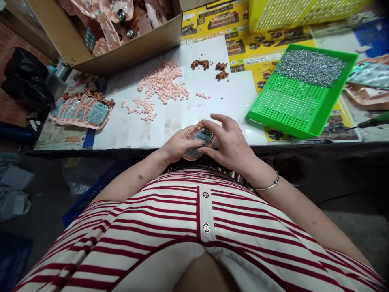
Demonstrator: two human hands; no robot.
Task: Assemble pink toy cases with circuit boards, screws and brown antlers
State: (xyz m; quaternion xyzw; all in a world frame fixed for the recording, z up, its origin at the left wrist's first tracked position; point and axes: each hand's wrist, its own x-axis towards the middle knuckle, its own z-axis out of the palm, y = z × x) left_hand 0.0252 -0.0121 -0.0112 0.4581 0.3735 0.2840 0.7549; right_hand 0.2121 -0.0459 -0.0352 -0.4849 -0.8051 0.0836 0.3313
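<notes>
At the table's front edge, my left hand [176, 145] grips a small pink plastic shell [191, 155], with the thumb lying across the greenish circuit board [194, 151] inside it. My right hand [232, 142] is curved around the shell's right side. Its thumb and a finger meet the shell near the board, while another finger is raised. Whether a tiny part sits between those fingertips cannot be seen. Beyond the hands, a heap of small pink plastic pieces [164, 83] is spread on white sheets.
A row of similar pink shells with boards [97, 111] lies left. Brown branched pieces [199, 64] lie behind. A green perforated tray [306, 109] holds many screws [310, 67]; a screwdriver [373, 121] is at far right. A cardboard box [130, 54] and yellow basket [282, 18] stand behind.
</notes>
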